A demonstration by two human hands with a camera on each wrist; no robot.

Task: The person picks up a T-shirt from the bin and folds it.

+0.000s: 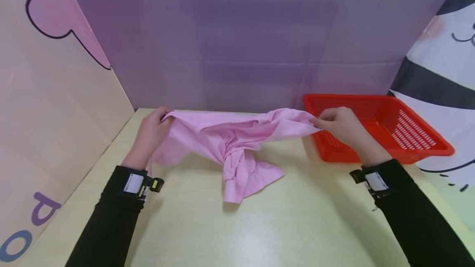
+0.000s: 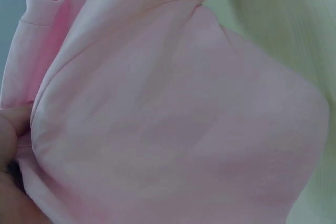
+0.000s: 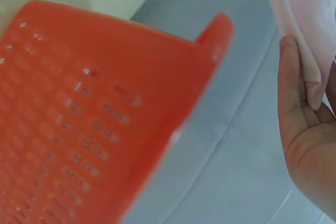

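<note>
A pink piece of clothing [image 1: 237, 135], its exact kind unclear, is stretched between both hands above the table [image 1: 178, 226]. Its middle is bunched, and a twisted part hangs down to the tabletop. The left hand [image 1: 152, 133] pinches its left end; in the left wrist view, the fabric [image 2: 173, 114] fills most of the picture, with seams showing, and part of the left hand [image 2: 16, 150] at the edge. At the other end, the right hand [image 1: 341, 125] pinches a corner between thumb and fingers, in front of the red basket. The right wrist view shows that hand [image 3: 310, 135] holding the fabric tip [image 3: 310, 51].
A red plastic basket [image 1: 408, 151] with slotted walls stands at the back right, close beside the right hand. A purple backdrop [image 1: 259, 44] rises behind the table, with printed panels [image 1: 55, 114] at the left and right.
</note>
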